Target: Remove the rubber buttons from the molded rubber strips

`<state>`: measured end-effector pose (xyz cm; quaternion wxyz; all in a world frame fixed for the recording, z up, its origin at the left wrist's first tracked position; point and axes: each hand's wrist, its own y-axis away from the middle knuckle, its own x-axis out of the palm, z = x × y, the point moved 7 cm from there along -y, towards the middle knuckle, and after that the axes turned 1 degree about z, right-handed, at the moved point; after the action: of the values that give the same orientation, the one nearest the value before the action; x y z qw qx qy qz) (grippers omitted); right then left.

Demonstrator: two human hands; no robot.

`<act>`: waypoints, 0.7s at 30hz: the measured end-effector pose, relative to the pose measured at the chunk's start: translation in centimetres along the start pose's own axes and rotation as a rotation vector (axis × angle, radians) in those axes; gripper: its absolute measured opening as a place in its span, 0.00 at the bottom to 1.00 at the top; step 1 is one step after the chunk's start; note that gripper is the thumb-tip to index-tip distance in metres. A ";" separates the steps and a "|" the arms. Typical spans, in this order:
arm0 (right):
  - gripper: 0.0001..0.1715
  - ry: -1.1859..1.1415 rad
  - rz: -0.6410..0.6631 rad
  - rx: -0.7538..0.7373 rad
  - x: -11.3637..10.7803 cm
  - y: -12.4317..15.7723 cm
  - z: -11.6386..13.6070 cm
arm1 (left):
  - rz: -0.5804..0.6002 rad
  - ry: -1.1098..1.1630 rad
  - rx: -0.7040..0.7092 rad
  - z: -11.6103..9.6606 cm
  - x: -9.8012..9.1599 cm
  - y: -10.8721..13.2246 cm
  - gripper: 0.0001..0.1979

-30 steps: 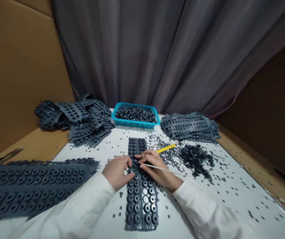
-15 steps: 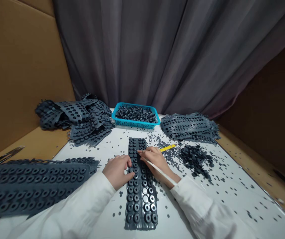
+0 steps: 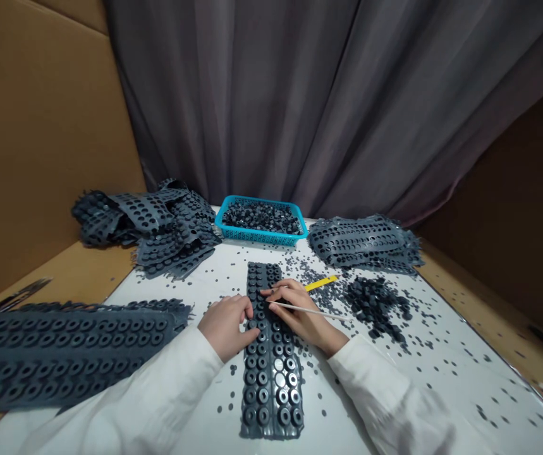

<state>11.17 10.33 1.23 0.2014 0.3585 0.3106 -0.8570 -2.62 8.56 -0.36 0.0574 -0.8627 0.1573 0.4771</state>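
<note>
A dark rubber strip [image 3: 267, 354] with rows of ring-shaped parts lies lengthwise before me on the white tabletop. My left hand [image 3: 227, 321] presses on its left edge, with curled fingertips and the thumb on the rings. Over the strip's upper right side, my right hand [image 3: 297, 309] pinches a thin white stick [image 3: 316, 311], its tip down at the rings. A flat yellow piece [image 3: 321, 283] sticks out behind that hand; whether the hand also holds it I cannot tell. The rings under both hands are hidden.
Behind stands a blue basket [image 3: 262, 237] full of small dark parts. Perforated sheets [image 3: 366, 243] are stacked at right, more [image 3: 143, 215] heaped at left. A larger ringed sheet [image 3: 62, 354] lies front left. Right of my hand is a pile of dark pieces [image 3: 378, 303], with scattered discs around.
The white stick has tilted, its free end swinging up and to the right. My left hand stays on the strip. The whole view has shifted slightly.
</note>
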 end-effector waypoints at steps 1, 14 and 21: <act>0.06 0.021 0.008 -0.005 0.1 0.0 -0.1 | 0.002 0.000 -0.004 0.0 0.0 0.0 0.08; 0.07 -0.031 0.011 -0.016 -0.2 -0.4 -0.3 | 0.014 0.002 -0.014 -0.2 -0.2 0.1 0.07; 0.06 0.038 0.056 -0.039 0.2 -0.1 -0.2 | 0.017 0.003 -0.021 -0.2 -0.2 0.2 0.08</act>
<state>11.04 10.53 1.01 0.2265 0.3792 0.3209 -0.8378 -2.61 8.38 -0.05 0.0439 -0.8626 0.1599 0.4779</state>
